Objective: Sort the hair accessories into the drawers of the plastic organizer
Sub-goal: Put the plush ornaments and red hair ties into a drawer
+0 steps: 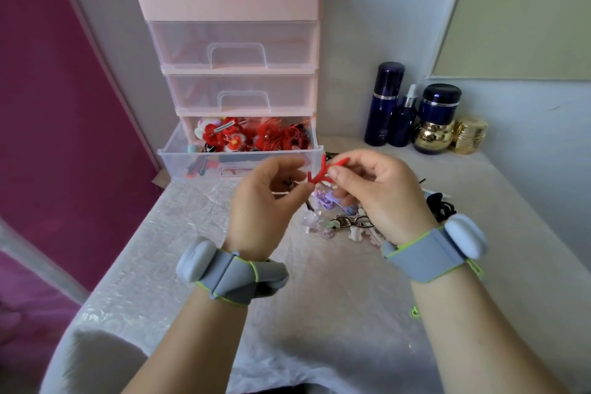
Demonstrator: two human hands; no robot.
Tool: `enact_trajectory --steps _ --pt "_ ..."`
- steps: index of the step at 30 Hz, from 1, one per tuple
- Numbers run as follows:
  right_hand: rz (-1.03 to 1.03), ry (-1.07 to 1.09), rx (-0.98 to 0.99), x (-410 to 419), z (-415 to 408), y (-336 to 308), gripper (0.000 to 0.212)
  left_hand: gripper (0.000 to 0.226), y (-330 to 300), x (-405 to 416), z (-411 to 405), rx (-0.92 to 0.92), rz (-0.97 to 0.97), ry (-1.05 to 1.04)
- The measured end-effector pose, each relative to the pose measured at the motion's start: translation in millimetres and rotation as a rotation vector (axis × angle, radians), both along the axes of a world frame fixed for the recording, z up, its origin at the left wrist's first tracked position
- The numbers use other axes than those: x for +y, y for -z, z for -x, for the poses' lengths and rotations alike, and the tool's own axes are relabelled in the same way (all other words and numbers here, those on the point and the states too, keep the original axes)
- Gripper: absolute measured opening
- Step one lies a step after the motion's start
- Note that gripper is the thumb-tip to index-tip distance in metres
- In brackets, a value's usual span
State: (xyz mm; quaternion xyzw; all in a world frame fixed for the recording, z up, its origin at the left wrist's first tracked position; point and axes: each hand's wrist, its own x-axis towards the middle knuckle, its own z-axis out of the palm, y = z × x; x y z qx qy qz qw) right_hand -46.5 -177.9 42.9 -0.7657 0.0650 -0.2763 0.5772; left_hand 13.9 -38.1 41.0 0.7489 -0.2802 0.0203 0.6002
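The red hair accessory (324,171) is held in the air in front of the open bottom drawer (240,157) of the pink organizer (228,3), between both hands. Its long axis runs diagonally, from the lower left up to the upper right. The left hand (262,205) pinches its lower end with curled fingers, and the right hand (377,192) pinches its upper part. Below the hands, more accessories (335,217) lie on the table (192,265). At the right, dark blue bottles (387,102) and gold jars (467,134) stand by the wall.
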Motion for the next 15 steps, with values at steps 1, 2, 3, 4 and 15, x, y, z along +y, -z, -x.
enact_trajectory --steps 1,2,3,4,15 --pt "-0.003 0.016 -0.039 0.5 -4.2 -6.2 0.017 0.026 -3.4 0.2 -1.8 -0.012 0.037 -0.006" --pt "0.002 0.033 -0.070 1.1 -9.2 -12.5 0.016 0.027 -6.7 -0.2 -4.0 -0.018 0.072 -0.014" --pt "0.016 0.052 -0.093 2.2 -14.7 -18.7 0.015 0.028 -10.1 -0.6 -7.0 -0.024 0.102 -0.031" --pt "0.038 0.073 -0.111 3.2 -21.1 -24.3 0.014 0.028 -13.7 -0.9 -11.1 -0.040 0.125 -0.061" --pt "0.296 0.147 0.040 3.5 -74.3 -41.4 0.014 0.012 -50.3 9.8 -70.4 -0.516 -0.294 -0.301"
